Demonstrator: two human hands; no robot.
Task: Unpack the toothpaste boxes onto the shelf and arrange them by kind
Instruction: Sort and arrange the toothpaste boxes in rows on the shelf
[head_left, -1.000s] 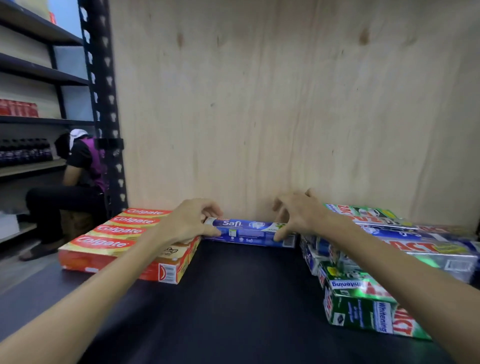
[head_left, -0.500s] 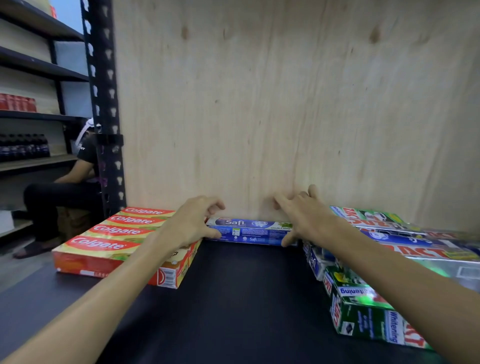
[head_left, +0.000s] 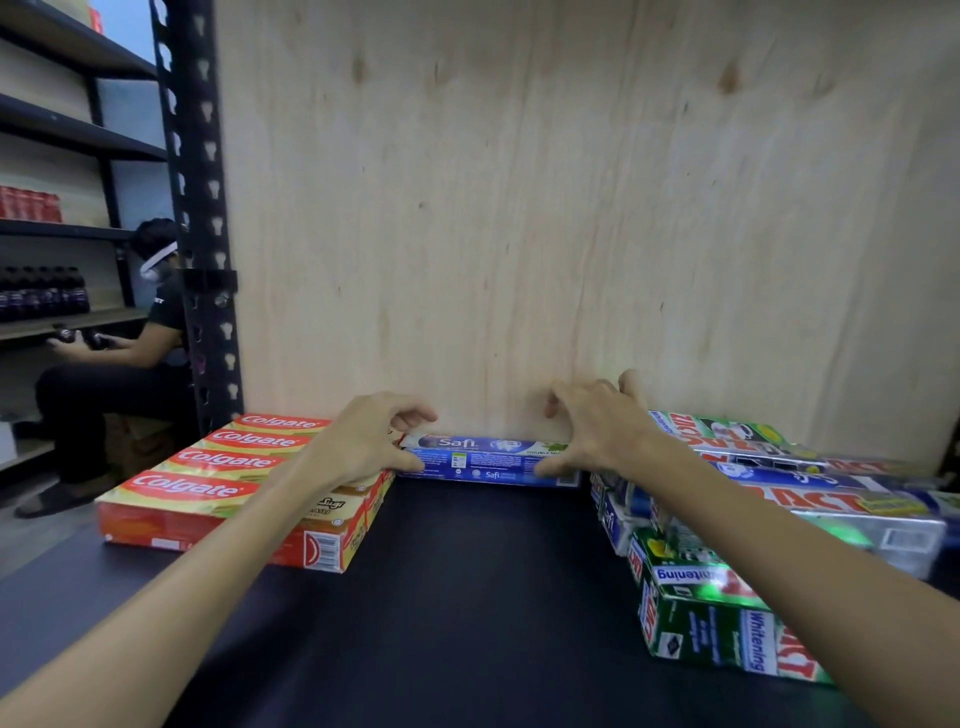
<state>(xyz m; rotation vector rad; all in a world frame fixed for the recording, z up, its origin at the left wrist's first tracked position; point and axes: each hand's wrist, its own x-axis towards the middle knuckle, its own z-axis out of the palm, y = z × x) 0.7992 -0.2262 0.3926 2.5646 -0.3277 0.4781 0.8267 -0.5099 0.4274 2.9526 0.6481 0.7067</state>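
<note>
A blue Safi toothpaste box (head_left: 488, 460) lies lengthwise against the plywood back wall on the black shelf (head_left: 467, 597). My left hand (head_left: 363, 439) pinches its left end between thumb and fingers. My right hand (head_left: 592, 423) holds its right end, thumb in front, fingers spread over the top. Left of it lies a row of red and yellow Colgate boxes (head_left: 228, 478). On the right is a loose pile of green, blue and silver toothpaste boxes (head_left: 753, 519), partly hidden by my right forearm.
A black perforated shelf post (head_left: 200, 234) stands at the left. Beyond it a seated person (head_left: 114, 358) handles dark bottles at another shelving unit (head_left: 47, 291). The plywood wall (head_left: 519, 208) closes the back.
Both hands have stayed on the ends of the Safi box, which lies flat against the back wall next to the Colgate row. The seated person has turned toward the far shelf.
</note>
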